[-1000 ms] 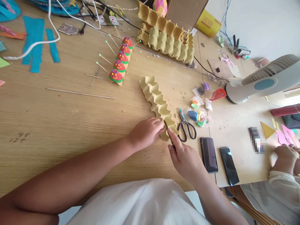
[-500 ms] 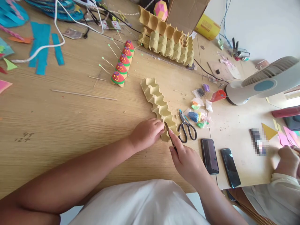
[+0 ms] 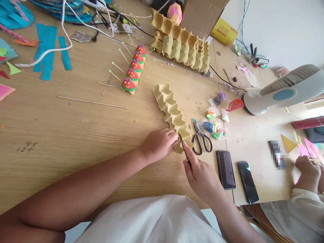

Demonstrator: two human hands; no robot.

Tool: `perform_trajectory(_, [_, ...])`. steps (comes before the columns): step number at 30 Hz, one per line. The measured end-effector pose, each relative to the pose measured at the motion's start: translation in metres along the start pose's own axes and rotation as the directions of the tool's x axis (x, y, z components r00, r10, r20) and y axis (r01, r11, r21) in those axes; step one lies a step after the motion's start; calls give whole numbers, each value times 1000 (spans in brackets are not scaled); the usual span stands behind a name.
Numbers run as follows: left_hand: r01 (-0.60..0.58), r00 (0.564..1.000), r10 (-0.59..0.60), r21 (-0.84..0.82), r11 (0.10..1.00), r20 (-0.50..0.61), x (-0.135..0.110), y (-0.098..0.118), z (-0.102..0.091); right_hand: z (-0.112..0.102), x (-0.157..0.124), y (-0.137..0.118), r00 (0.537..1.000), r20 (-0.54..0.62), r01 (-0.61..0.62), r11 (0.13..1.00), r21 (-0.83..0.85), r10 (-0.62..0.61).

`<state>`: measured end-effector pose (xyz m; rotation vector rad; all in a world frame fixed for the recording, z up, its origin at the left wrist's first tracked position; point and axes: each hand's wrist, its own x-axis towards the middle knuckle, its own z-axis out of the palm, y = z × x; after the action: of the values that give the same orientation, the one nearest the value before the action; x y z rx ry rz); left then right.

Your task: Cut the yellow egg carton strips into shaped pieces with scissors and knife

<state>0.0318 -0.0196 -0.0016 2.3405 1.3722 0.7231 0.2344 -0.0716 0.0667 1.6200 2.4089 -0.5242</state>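
Note:
A strip of egg carton lies cup side up on the table, slanting down toward me. My left hand is closed on its near left edge, the fingertips hidden against the cardboard. In my right hand is a knife, index finger stretched along it, its dark blade touching the carton's near end. Black-handled scissors lie just right of the strip. Farther off stands a painted egg-carton caterpillar, red and green with smiling faces and green-tipped sticks.
Stacked egg cartons sit at the back. To the right are bags of coloured clay, a white fan and two phones. A thin stick lies left. Another person's hands are at the right edge.
The view has shifted very slightly. Both hands, the knife and the carton strip look almost the same as before.

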Motion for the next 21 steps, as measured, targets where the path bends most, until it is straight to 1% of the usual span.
perform_trajectory(4, [0,1000,0,-1,1000,7,1,-1,0,0,-11,3,1000,26,9,1000,19,-9])
perform_trajectory(7, [27,1000,-27,-27,999,-3,2,-2,0,-1,-5,1,999,43,-12,1000,28,11])
perform_trajectory(10, [44,999,-44,-34,998,-9,2,-3,-1,-1,2,-1,999,34,-4,999,51,2])
perform_trajectory(14, [27,1000,-27,-11,1000,-13,1,-3,-1,-2,-3,1,1000,26,2,1000,-8,-1])
perform_trajectory(17, [-1,1000,2,19,1000,-22,1,-5,-1,-7,-10,0,1000,23,20,999,-45,-19])
perform_trajectory(21, [-22,999,23,29,999,-45,0,-7,-3,-14,-12,-5,999,5,34,997,-71,-34])
